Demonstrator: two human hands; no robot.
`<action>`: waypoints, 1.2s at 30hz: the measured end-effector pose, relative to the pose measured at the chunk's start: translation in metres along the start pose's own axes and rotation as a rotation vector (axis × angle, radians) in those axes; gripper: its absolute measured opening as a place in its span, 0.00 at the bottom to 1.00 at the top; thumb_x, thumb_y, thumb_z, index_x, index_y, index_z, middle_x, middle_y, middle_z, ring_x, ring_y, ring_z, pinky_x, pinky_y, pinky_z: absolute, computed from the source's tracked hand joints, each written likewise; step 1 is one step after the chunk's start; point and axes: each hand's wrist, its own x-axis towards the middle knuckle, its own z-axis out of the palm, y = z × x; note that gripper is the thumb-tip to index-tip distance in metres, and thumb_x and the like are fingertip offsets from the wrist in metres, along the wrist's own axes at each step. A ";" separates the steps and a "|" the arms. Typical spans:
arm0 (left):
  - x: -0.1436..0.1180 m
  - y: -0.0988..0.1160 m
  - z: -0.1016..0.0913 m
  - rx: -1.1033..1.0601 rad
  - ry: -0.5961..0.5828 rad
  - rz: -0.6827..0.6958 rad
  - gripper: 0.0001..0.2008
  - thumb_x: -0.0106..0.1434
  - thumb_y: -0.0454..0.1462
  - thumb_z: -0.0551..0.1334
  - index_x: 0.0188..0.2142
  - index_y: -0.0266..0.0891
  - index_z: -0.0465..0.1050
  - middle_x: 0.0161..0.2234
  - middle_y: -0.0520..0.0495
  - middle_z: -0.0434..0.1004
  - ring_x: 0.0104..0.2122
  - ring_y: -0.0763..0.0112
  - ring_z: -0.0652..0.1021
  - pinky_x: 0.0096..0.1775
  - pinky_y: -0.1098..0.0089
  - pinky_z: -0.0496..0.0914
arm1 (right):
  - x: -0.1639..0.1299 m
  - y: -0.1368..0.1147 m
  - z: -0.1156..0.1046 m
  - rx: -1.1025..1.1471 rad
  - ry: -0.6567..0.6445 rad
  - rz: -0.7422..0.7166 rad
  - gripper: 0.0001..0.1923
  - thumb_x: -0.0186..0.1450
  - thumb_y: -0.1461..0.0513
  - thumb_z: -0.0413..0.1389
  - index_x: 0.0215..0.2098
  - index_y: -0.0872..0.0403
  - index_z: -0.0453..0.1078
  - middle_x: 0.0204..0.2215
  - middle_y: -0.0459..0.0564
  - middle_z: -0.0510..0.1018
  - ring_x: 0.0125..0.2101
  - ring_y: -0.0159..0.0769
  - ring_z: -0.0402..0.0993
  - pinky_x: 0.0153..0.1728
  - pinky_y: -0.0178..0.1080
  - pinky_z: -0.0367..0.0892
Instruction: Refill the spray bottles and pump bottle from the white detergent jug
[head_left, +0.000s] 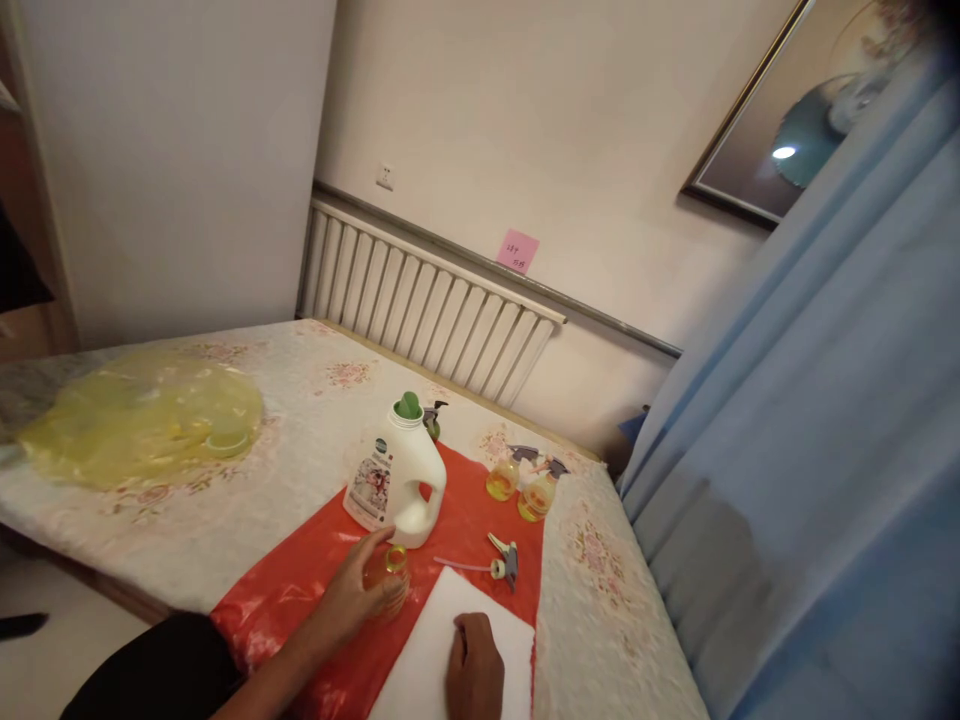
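While wrapped around a small open bottle (395, 568) near the bench's front edge beside the white jug (397, 478), left hand (358, 592); right hand (474, 668) fisted on white sheet (427, 650).

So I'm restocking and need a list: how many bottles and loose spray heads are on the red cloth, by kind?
White detergent jug: 1
Small bottles of yellow liquid with spray heads on: 2
Small open bottle of yellow liquid, held in the left hand: 1
Dark green bottle behind the jug: 1
Loose spray head with tube: 1
Total: 6
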 end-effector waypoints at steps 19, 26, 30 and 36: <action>0.070 -0.031 -0.033 -0.451 -0.696 0.033 0.33 0.54 0.60 0.66 0.52 0.43 0.75 0.53 0.39 0.79 0.56 0.46 0.74 0.57 0.53 0.67 | -0.002 0.010 0.020 -0.001 0.091 -0.019 0.09 0.66 0.65 0.48 0.33 0.48 0.69 0.27 0.45 0.74 0.26 0.37 0.75 0.30 0.34 0.70; 0.064 -0.058 -0.043 -0.245 -0.713 0.007 0.40 0.46 0.40 0.75 0.59 0.54 0.69 0.63 0.51 0.70 0.64 0.49 0.65 0.63 0.55 0.60 | 0.000 0.007 0.019 -0.030 0.092 0.009 0.09 0.65 0.66 0.49 0.32 0.48 0.69 0.26 0.45 0.74 0.26 0.37 0.75 0.30 0.34 0.70; 0.057 -0.056 -0.041 -0.177 -0.689 -0.015 0.45 0.40 0.38 0.77 0.59 0.53 0.70 0.62 0.51 0.72 0.63 0.47 0.67 0.62 0.55 0.62 | 0.000 0.004 0.018 -0.049 0.083 0.029 0.09 0.66 0.65 0.49 0.33 0.48 0.70 0.27 0.46 0.75 0.27 0.38 0.76 0.31 0.35 0.71; 0.049 -0.030 -0.035 -0.150 -0.776 -0.049 0.39 0.40 0.32 0.71 0.55 0.50 0.71 0.50 0.53 0.81 0.49 0.52 0.79 0.47 0.62 0.75 | -0.001 0.005 0.017 -0.048 0.059 0.054 0.09 0.67 0.64 0.48 0.33 0.48 0.69 0.26 0.46 0.75 0.27 0.39 0.75 0.31 0.36 0.70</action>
